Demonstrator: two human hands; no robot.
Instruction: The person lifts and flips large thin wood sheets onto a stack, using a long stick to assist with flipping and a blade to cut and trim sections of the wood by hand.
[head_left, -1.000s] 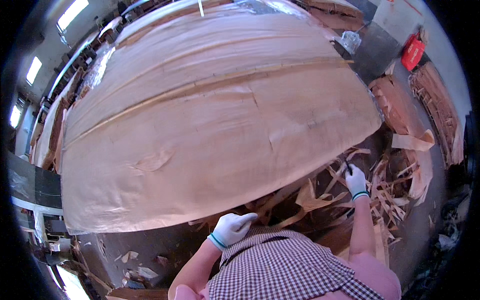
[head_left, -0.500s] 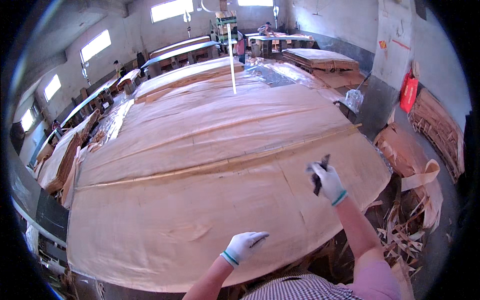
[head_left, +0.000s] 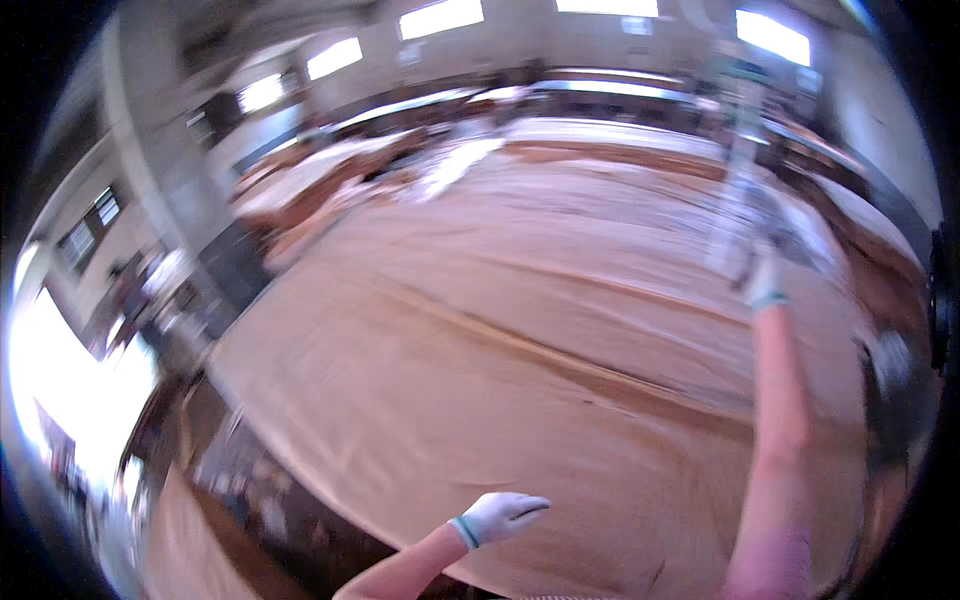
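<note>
Left hand (head_left: 503, 514) at pale brown veneer sheet (head_left: 560, 340) edge

Your gloved left hand (head_left: 500, 516) low, fingers together and flat, your right hand (head_left: 766, 282) stretched far forward, blurred

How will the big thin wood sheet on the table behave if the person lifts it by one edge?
The wood sheet would probably bend and sag, since it looks very thin and wide, with ripples across its surface. It may crack along the grain; long lines already run through it. The left hand rests at its near edge, the right hand reaches far over it, so two spread hands seem wise.
</note>
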